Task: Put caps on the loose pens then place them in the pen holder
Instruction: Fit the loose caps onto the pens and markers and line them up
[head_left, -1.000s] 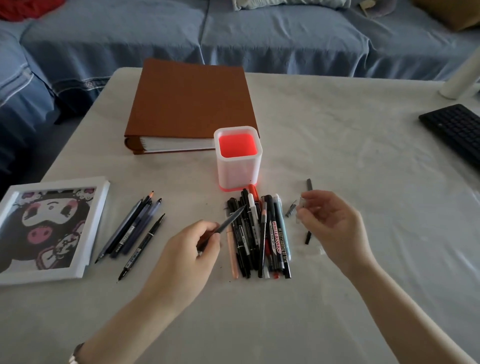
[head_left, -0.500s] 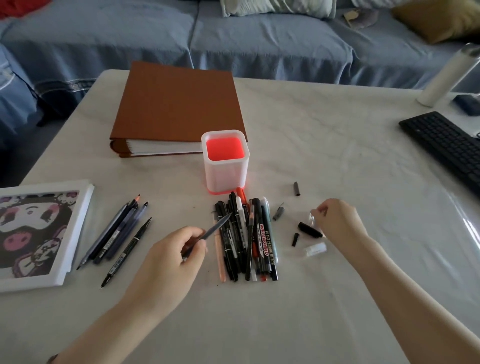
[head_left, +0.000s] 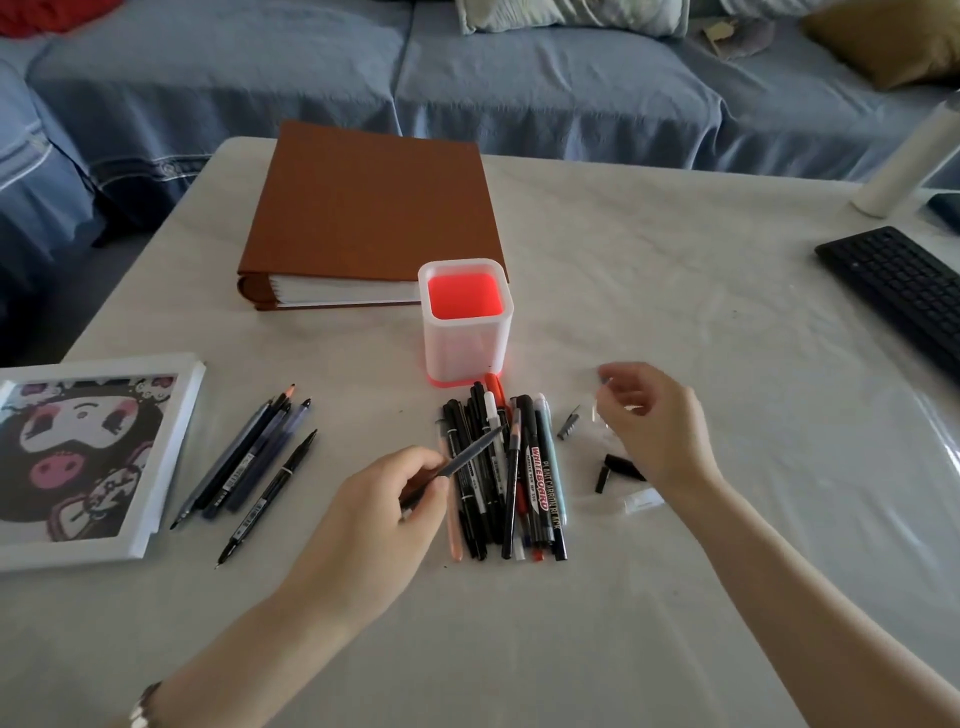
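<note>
Right hand (head_left: 649, 426) rose off the black caps (head_left: 621, 461), grip too blurry to tell. Left hand (head_left: 374, 514) pinched a thin grey pen (head_left: 470, 454) above the wrinkly table (head_left: 675, 270).

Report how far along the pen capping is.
Done: nothing; the pen holder shows only its red bottom. In hand: the left hand grips a grey pen, and the right hand hovers over the loose caps, its grasp blurred. Left: the pen pile before the holder and the pens by the picture frame.
</note>
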